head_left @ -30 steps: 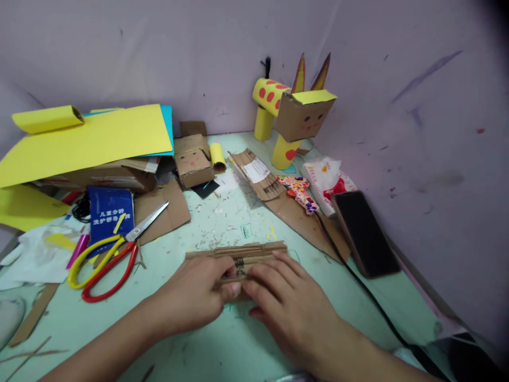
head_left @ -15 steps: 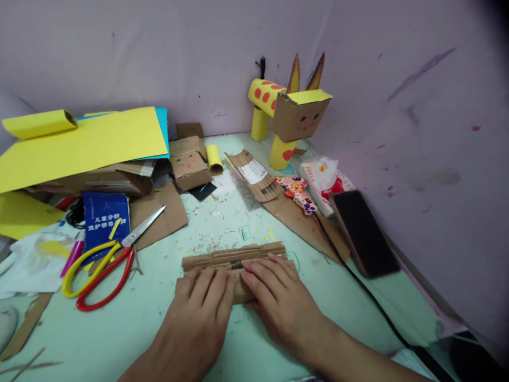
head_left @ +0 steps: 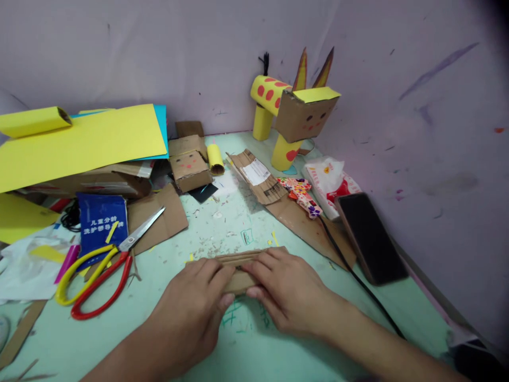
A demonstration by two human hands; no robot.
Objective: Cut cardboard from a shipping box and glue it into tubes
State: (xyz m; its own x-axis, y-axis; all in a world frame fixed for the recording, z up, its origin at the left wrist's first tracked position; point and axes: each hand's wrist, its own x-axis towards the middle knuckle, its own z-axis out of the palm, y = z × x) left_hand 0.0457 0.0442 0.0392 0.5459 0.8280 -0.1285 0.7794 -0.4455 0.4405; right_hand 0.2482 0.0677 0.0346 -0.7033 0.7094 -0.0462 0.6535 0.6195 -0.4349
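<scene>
Near the front of the pale green table lies a piece of brown cardboard (head_left: 240,285), creased lengthwise into narrow folds. My left hand (head_left: 194,302) grips its left end, fingers curled over the top and thumb at the near edge. At the right end my right hand (head_left: 288,292) holds it the same way, thumb below and fingers on top. Both hands hide much of the piece. To the left, scissors (head_left: 127,246) with one yellow and one red handle rest with their blades apart, partly over a blue packet (head_left: 103,217).
Behind stands a cardboard animal (head_left: 306,119) with yellow tube legs. A phone (head_left: 371,239), a tissue pack (head_left: 332,183) and a black cable (head_left: 358,281) are on the right. Yellow sheets (head_left: 99,140), a small cardboard box (head_left: 191,170) and a yellow tube (head_left: 215,160) lie at the back left.
My fingers have curled further over the cardboard, and its far strip has folded toward me. Both thumbs now show at the near edge. The view has shifted slightly.
</scene>
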